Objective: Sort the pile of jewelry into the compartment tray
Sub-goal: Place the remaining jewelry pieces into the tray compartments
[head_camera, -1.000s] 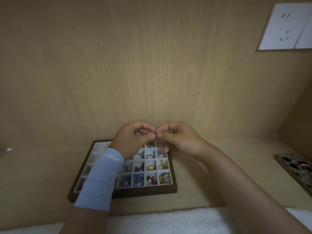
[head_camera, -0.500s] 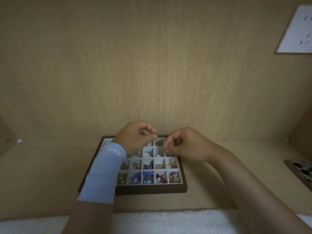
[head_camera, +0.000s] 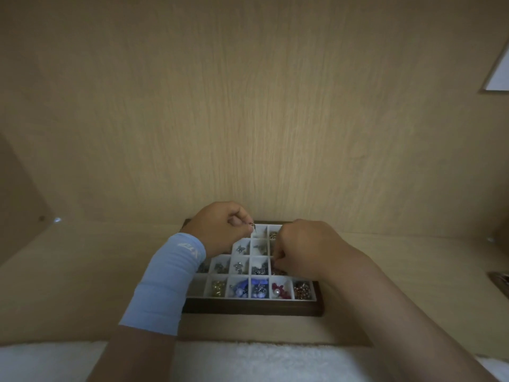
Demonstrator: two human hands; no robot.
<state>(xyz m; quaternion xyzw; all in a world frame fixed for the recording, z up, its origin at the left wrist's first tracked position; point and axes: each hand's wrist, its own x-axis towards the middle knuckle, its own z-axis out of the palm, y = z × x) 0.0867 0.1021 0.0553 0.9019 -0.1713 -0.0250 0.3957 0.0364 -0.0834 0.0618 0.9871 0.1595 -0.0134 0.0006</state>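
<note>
A: Step?
B: Placing. Left hand (head_camera: pixel 220 228) pinches 1 small metal piece (head_camera: pixel 252 232) over the tray (head_camera: pixel 248 309)'s far row; right hand (head_camera: pixel 303 247), fingers curled, sits down in it (holding anything? can't tell).
A: Next?
B: Probably match the type, release low.

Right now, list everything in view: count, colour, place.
compartment tray: one, dark wood with white dividers, centre of desk.
jewelry: many pieces, silver, gold, blue, red, bronze, in the tray's compartments.
small metal piece: one, silvery, above the tray's far row.
towel: one, white, near edge.
desk: one, light wood, under tray.
back panel: one, light wood, behind desk.
wall plate: one, white, upper right, cut off.
patterned thing: one, dark, right edge, unidentifiable.
sleeve: one, light blue, left forearm.
left hand: one, over the tray's far left, pinching the small metal piece.
right hand: one, fingers curled into the tray's right side; contents hidden.
</note>
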